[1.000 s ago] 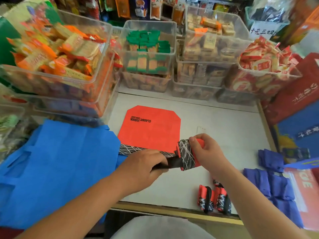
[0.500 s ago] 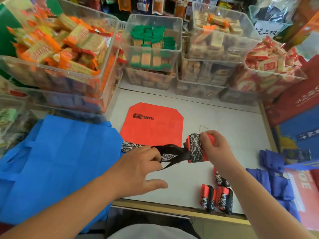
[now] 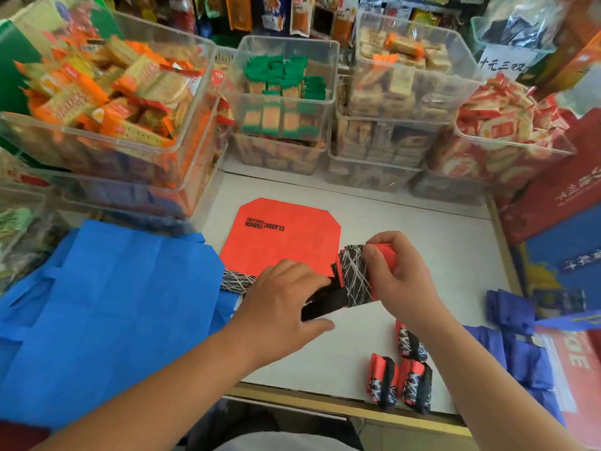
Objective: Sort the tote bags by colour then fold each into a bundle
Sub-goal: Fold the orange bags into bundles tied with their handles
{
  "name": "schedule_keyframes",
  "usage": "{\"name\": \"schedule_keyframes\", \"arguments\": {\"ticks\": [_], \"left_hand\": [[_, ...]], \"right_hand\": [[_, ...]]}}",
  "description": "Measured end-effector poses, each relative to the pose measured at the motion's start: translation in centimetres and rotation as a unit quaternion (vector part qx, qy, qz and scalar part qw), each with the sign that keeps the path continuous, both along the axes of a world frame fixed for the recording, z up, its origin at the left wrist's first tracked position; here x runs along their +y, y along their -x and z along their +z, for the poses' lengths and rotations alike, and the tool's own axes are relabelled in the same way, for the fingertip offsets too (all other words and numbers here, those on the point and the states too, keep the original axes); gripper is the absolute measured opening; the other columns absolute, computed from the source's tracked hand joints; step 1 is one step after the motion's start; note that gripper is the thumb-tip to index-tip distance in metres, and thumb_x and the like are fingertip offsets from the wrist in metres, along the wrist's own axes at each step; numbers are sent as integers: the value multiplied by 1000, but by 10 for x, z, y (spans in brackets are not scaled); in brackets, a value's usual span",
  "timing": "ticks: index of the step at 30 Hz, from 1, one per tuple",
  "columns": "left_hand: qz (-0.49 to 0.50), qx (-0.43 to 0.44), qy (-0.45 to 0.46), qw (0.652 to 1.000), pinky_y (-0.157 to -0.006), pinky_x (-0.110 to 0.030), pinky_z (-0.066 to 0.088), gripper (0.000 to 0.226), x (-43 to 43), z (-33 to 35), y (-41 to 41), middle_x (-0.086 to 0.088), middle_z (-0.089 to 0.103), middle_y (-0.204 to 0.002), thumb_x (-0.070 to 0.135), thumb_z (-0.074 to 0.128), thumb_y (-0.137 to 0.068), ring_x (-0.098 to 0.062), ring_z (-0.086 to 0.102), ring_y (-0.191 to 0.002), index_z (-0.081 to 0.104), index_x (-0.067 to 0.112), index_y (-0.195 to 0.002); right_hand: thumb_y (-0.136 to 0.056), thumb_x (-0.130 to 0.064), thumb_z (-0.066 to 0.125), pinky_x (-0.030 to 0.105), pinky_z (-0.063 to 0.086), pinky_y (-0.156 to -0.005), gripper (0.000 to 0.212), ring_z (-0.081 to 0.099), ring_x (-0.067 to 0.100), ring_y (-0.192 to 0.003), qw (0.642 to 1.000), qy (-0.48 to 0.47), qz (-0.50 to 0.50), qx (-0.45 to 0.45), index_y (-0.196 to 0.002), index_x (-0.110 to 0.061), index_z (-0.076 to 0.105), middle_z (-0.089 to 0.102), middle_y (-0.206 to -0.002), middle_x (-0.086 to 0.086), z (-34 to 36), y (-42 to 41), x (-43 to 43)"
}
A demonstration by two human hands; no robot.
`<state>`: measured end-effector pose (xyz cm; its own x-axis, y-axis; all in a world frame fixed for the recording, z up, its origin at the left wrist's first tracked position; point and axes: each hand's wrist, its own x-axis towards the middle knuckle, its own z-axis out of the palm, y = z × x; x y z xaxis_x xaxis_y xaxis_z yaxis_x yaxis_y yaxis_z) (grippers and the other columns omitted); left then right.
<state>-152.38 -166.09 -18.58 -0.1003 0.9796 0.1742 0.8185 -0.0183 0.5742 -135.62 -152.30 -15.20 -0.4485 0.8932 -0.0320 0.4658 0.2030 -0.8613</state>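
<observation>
- Tote bag bundle (image 3: pixel 356 275), red with a black-and-white line pattern, head view: held just above the tabletop (image 3: pixel 422 229) near its middle, at the right corner of the flat red tote bag (image 3: pixel 286 242).
- Right hand (image 3: pixel 400 281): fingers and thumb are curled round the bundle's right end, which is gripped.
- Left hand (image 3: pixel 279 304): held palm down, fingers bent onto the black strap (image 3: pixel 325 302) leading from the bundle. The strap is pinched and the thumb is stretched out on the near side.
- Flat red tote bag: laid spread on the tabletop, printed "CLASSIC FASHION", its patterned edge partly hidden by the left hand.
- Blue tote bags (image 3: pixel 107 304): spread flat at the left, crossed by the left forearm.
- Finished red bundles (image 3: pixel 403 375): three, set close together near the tabletop's front edge.
- Dark blue bundles (image 3: pixel 510 310): gathered at the right edge.
- Clear bins (image 3: pixel 286 92): stacked along the back, filled with packaged snacks.
</observation>
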Motion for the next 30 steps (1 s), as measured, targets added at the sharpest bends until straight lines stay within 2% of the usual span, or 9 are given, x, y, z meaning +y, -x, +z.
{"name": "schedule_keyframes", "arguments": {"ticks": [3,6,8,11,16,21,23,27,30], "left_hand": [[5,25,-42,999,-76,-41,48,38,-4,-9,-6,8,62,-99,35,70,-84,-21,56,-92,67,21,-119],[28,97,-76,992,-77,-39,48,40,-7,-9,-12,6,66,-106,35,71,-86,-23,59,-95,68,18,-122],[53,141,-109,983,-74,-40,48,33,-6,-4,-17,2,66,-105,35,76,-84,-25,59,-93,71,16,-110],[28,150,-134,979,-64,-42,44,8,-6,-3,-18,-1,62,-90,16,74,-84,-27,55,-80,68,14,-87],[-103,78,-69,989,-74,-35,46,15,-18,-4,2,3,62,-96,7,71,-80,-22,54,-89,70,14,-93],[-181,67,31,981,-79,-41,51,11,-30,2,14,6,59,-94,26,60,-97,-15,49,-90,63,18,-90],[-169,22,46,984,-84,-40,51,23,-40,2,20,5,64,-96,33,52,-102,-14,55,-93,67,17,-96],[-78,-168,19,983,-98,-22,47,18,-54,19,30,3,70,-111,29,65,-100,-11,59,-110,71,18,-111],[-14,-299,55,953,-82,-26,52,10,-54,30,26,0,70,-92,25,65,-100,-15,64,-93,69,16,-99]], "right_hand": [[-100,-23,62,7,45,-64,6,60,-6,-80,1000,16,-19,8,-103,-18,60,67,-94,-12,3,0,-2],[-102,-30,60,16,51,-56,11,64,6,-72,996,68,-56,23,-101,-19,60,69,-89,-2,5,3,-7],[-103,-35,57,28,53,-48,19,65,21,-55,990,124,-70,22,-101,-16,58,70,-77,10,8,7,-13],[-104,-38,55,24,44,-38,24,58,19,-38,987,145,-63,-29,-102,-14,56,66,-67,13,7,11,-20],[-102,-41,57,26,42,-35,23,49,11,-32,989,89,-12,-118,-99,-17,55,65,-73,10,-4,3,-18],[-101,-43,55,22,38,-36,24,54,16,-47,985,54,-28,-160,-101,-19,54,64,-81,8,-10,-3,-9],[-102,-44,54,21,38,-34,25,55,19,-46,983,53,-49,-168,-104,-18,55,65,-85,9,-8,-11,1],[-101,-42,56,25,39,-35,28,51,18,-35,981,105,-67,-146,-102,-14,58,68,-76,11,-20,-22,6],[-102,-41,54,26,40,-39,30,48,22,-35,975,169,-53,-135,-101,-12,60,64,-57,8,-43,-18,-5]]}}
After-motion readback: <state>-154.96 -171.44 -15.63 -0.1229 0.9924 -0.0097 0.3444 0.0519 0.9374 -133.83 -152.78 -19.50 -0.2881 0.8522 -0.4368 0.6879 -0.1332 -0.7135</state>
